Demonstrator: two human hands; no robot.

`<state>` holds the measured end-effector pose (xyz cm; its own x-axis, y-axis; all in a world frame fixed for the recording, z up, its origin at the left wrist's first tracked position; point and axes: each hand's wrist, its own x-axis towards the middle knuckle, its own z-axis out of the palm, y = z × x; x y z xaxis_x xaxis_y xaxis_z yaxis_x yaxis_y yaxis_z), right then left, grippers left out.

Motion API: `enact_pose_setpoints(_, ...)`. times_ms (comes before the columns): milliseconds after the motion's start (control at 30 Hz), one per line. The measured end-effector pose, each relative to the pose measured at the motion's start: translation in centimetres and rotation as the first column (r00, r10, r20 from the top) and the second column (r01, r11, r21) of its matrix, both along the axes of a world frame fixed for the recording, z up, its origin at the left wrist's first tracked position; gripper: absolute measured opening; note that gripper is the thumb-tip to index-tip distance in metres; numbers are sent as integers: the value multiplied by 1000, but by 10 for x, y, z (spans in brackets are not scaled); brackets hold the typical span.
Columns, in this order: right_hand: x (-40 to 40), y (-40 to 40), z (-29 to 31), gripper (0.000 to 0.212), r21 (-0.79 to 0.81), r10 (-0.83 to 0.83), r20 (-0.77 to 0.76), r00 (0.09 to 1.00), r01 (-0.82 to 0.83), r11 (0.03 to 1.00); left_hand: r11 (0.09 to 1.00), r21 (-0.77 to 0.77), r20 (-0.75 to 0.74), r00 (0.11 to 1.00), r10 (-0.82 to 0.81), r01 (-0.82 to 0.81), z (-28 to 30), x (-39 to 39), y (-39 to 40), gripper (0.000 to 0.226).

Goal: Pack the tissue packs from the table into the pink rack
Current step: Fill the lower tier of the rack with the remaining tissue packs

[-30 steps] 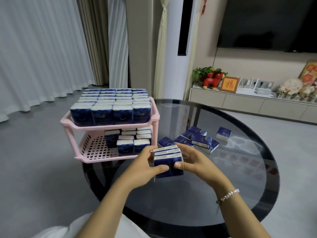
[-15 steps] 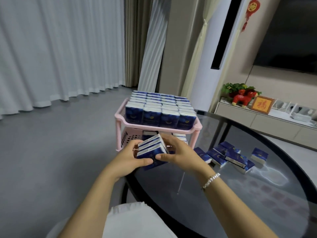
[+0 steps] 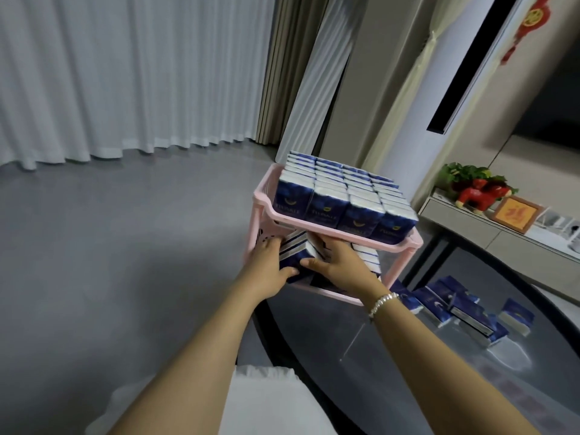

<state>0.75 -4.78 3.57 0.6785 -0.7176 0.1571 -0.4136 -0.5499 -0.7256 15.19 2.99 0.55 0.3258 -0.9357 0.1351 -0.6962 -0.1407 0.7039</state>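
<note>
Hands (image 3: 314, 265) hold tissue packs (image 3: 295, 259) at pink rack (image 3: 317, 229) lower shelf.

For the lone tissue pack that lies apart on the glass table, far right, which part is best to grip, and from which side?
The lone pack lies flat on the glass table, clear of the loose pile. Probably best to come from above and pinch its two long side faces: its broad face points up, the sides are free, and nothing stands beside it.
</note>
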Motion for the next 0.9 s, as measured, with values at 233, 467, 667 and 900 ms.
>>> enact_pose_setpoints(233,7,-12,-7,59,-39,-20,-31,999,19,999,997,71,23,1000,-13,12,-7,-7,-12,46)
enact_pose_setpoints(467,11,-16,-8,60,-199,-70,-151,986,39,979,993,117,60,998,18,-25,-9,-17,-16,38)
enact_pose_setpoints(667,5,-20,-3,57,-451,-93,-407,909,-111,885,988,152,28,999,22,-26,-13,-21,-15,43)
enact_pose_setpoints(900,-2,-17,-13,59,-512,-186,-560,807,-161,844,986,160,118,993,21,-40,-18,-24,-17,43)
